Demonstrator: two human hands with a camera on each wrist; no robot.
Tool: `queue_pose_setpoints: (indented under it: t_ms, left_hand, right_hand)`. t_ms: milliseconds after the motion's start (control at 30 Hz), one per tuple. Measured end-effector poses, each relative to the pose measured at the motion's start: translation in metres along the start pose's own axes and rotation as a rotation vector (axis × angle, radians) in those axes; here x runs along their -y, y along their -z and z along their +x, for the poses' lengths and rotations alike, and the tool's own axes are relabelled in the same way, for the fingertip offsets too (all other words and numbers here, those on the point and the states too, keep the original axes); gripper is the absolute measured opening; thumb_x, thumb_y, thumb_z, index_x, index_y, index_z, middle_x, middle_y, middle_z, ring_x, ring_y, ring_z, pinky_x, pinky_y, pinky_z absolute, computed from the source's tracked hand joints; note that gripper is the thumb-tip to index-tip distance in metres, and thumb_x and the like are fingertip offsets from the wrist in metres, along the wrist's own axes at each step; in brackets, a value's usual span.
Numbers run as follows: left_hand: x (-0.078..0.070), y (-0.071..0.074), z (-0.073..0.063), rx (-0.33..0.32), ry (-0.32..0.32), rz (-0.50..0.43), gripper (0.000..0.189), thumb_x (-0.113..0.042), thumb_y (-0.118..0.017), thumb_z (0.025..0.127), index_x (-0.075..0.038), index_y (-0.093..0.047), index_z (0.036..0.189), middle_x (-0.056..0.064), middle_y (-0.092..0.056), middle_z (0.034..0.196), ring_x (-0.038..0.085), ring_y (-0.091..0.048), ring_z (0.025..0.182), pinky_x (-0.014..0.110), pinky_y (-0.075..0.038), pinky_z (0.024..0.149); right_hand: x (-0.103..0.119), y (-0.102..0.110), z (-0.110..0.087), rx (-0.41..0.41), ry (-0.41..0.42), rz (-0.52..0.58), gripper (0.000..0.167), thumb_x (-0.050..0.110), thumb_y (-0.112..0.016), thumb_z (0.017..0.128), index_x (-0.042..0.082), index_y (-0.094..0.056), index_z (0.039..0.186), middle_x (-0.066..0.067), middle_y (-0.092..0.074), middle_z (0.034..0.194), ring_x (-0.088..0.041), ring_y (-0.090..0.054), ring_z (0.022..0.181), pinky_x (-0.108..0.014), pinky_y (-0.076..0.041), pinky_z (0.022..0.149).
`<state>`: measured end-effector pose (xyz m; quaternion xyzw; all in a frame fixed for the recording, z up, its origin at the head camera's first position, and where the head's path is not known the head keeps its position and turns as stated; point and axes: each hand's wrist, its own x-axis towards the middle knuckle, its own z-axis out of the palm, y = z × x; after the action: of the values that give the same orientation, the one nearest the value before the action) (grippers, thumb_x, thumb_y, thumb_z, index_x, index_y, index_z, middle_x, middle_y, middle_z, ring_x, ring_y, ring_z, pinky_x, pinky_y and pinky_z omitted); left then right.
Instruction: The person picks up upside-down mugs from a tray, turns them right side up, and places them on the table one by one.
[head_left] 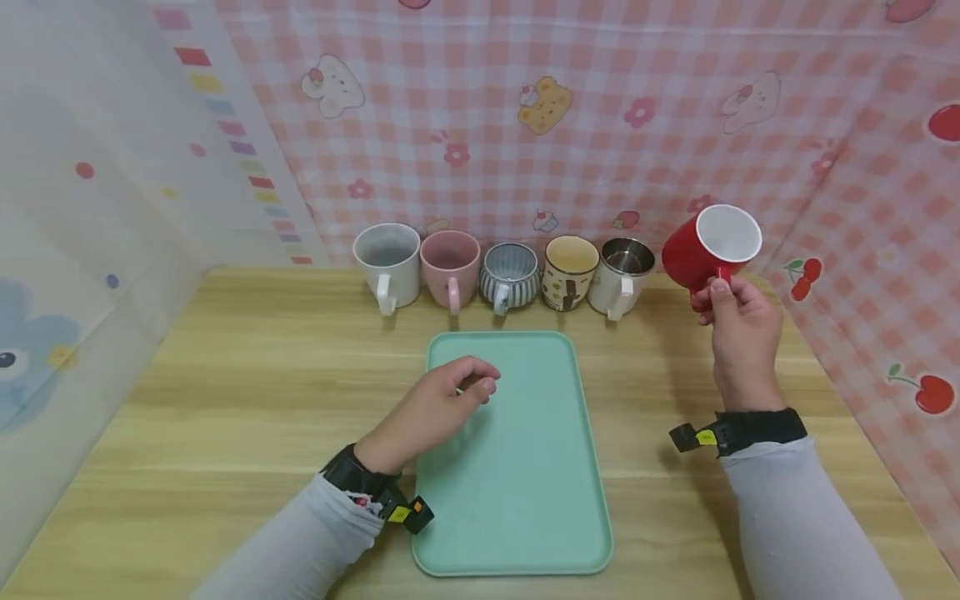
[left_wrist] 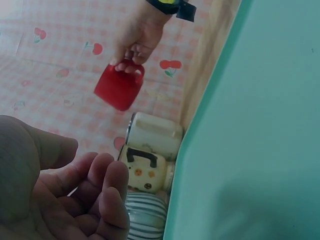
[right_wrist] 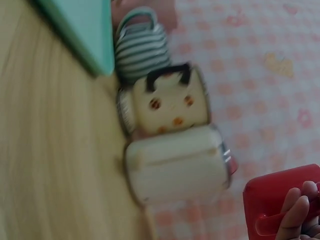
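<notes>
A red mug (head_left: 686, 254) with a white inside is tilted in the air at the right, its handle gripped by my right hand (head_left: 746, 333). The right wrist view shows fingers curled round the handle of the red mug (right_wrist: 270, 192). My left hand (head_left: 438, 408) hovers over the left side of a mint-green tray (head_left: 525, 467), fingers loosely bent and holding nothing. In the left wrist view, the left hand (left_wrist: 65, 195) has a gap between thumb and fingertips.
Along the back wall stand a white mug (head_left: 397, 279), a pink mug (head_left: 450, 262), a striped round cup (head_left: 510, 279), a cream patterned mug (head_left: 566, 283) and a white mug with a metallic inside (head_left: 611, 287). Patterned cloth (head_left: 465, 108) covers the wall behind them.
</notes>
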<state>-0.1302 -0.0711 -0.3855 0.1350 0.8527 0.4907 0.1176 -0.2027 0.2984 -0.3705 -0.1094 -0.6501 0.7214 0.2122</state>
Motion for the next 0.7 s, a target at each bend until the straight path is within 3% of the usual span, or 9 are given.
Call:
queue_pose_setpoints:
  t_ms: [167, 433, 700]
  left_hand:
    - [0.001, -0.001, 0.000, 0.011, -0.013, 0.032, 0.025, -0.027, -0.058, 0.108, -0.013, -0.068, 0.126, -0.002, -0.071, 0.115, 0.014, -0.065, 0.101, 0.036, -0.053, 0.085]
    - [0.000, -0.002, -0.001, 0.011, 0.003, 0.044, 0.025, -0.026, -0.058, 0.108, -0.013, -0.068, 0.126, 0.000, -0.070, 0.119, 0.015, -0.063, 0.101, 0.036, -0.053, 0.087]
    - [0.000, 0.003, 0.000, 0.005, 0.027, 0.064, 0.025, -0.027, -0.058, 0.108, -0.015, -0.068, 0.127, 0.000, -0.070, 0.120, 0.016, -0.062, 0.101, 0.037, -0.053, 0.089]
  right_hand:
    - [-0.017, 0.008, 0.012, -0.026, -0.031, -0.030, 0.023, 0.022, -0.067, 0.102, 0.004, -0.071, 0.115, 0.003, -0.072, 0.084, -0.012, -0.064, 0.081, -0.014, -0.054, 0.066]
    - [-0.044, 0.009, 0.030, -0.014, -0.079, -0.012, 0.010, 0.014, -0.065, 0.103, 0.006, -0.069, 0.103, 0.005, -0.071, 0.076, -0.007, -0.065, 0.072, -0.014, -0.053, 0.061]
    - [-0.060, 0.008, 0.038, 0.018, -0.110, -0.121, 0.011, 0.017, -0.061, 0.105, 0.007, -0.067, 0.101, 0.011, -0.069, 0.073, -0.002, -0.065, 0.069, -0.013, -0.053, 0.062]
